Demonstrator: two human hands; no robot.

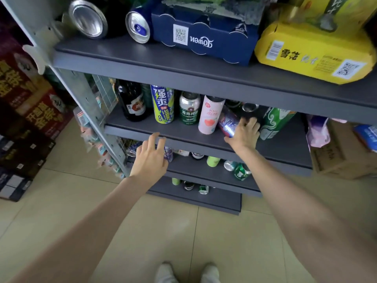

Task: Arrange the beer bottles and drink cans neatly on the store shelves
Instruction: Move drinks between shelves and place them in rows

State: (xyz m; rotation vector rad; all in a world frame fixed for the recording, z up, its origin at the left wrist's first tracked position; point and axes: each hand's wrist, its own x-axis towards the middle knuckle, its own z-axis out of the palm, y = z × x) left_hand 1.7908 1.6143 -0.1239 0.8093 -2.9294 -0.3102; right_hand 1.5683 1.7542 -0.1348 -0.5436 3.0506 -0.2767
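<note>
A blue and purple can (228, 123) is leaning tilted on the middle shelf (183, 137), just to the right of the pink can (210, 115), which is serving here as the landmark. The right hand (243, 132) is grasping this tilted can, its fingers curling over the can's lower end and its thumb reaching out toward the shelf's front edge. Right of the hand, further from the pink can, a green carton (274, 122) is leaning on the same shelf. To the left of the pink can, a green and silver can (189, 109), then a yellow-green can (163, 105), then a dark bottle (132, 102) are standing upright in a row. The left hand (151, 156) is hovering below and to the left of the pink can, in front of the shelf edge, released, fingers spread and holding nothing. Above the pink can, on the upper shelf, a navy box (204, 37) and a yellow box (312, 52) are sitting side by side.
</note>
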